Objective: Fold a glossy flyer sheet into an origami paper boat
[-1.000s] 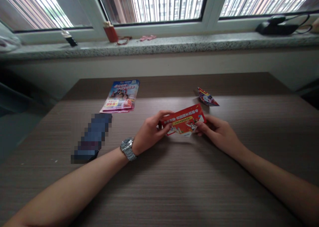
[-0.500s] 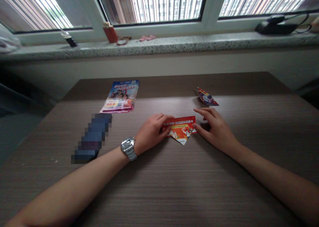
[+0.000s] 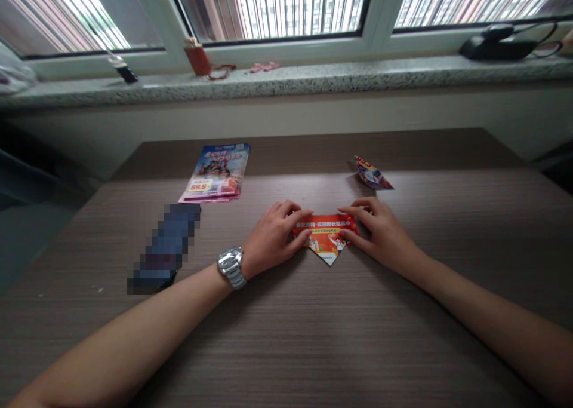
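A folded red and orange flyer (image 3: 327,231) lies on the table with a pointed flap toward me. My left hand (image 3: 284,232) grips its left end, thumb below and fingers along the top edge, and a metal wristwatch (image 3: 231,267) is on that wrist. At the opposite end, my right hand (image 3: 376,232) has its thumb and index finger on the flyer, fingers curved round the corner. The undersides of both ends are hidden by my fingers. Beyond my right hand stands a folded paper piece (image 3: 372,174) with a colourful print.
On the wooden table (image 3: 286,336), a stack of flyers (image 3: 217,172) lies at the back left. A pixelated dark flat object (image 3: 168,247) lies in front of it. The stone windowsill (image 3: 340,76) holds a red case (image 3: 197,58) and a black device (image 3: 504,45) with a cable.
My right hand has moved slightly left and now touches the flyer's right end with thumb and index finger. The flyer has shifted a little toward me and lies straighter.
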Motion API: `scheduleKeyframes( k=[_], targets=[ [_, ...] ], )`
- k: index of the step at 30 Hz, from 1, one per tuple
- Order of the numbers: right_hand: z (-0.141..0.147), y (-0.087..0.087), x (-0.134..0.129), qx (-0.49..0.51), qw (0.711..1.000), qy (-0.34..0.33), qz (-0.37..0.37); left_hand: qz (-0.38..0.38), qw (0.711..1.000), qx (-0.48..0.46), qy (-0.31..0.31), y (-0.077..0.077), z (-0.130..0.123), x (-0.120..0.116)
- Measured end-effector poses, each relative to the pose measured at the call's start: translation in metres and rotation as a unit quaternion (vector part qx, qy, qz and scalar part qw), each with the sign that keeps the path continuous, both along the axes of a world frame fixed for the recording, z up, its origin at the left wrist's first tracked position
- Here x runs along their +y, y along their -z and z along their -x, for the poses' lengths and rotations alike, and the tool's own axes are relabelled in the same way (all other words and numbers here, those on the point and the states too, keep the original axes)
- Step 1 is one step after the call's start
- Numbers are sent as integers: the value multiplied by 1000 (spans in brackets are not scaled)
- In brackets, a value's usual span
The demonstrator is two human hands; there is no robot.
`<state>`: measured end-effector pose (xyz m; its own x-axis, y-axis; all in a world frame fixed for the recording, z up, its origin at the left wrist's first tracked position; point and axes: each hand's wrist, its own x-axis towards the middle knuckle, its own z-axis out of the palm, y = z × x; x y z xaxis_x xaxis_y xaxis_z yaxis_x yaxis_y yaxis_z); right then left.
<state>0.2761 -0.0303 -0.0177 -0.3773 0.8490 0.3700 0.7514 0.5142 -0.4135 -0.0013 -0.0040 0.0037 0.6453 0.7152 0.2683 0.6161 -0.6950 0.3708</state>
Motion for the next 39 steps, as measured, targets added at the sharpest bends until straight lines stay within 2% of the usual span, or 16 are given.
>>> scheduleKeyframes(
  k=[22, 26, 30, 39],
  targets=[
    [1, -4, -2, 1, 1000, -24, -18, -7, 1000, -18, 23, -1, 0, -1],
    [3, -8, -2, 19, 998, -57, -36, -11, 999, -7, 42, 1, -1, 0],
    [4, -11, -4, 35, 994, -102, -18, -15, 999, -2, 47, 2, -1, 0],
    [5, -12, -7, 24, 992, -120, -11, -39, 998, 11, 55, 1, -1, -2]
  ],
)
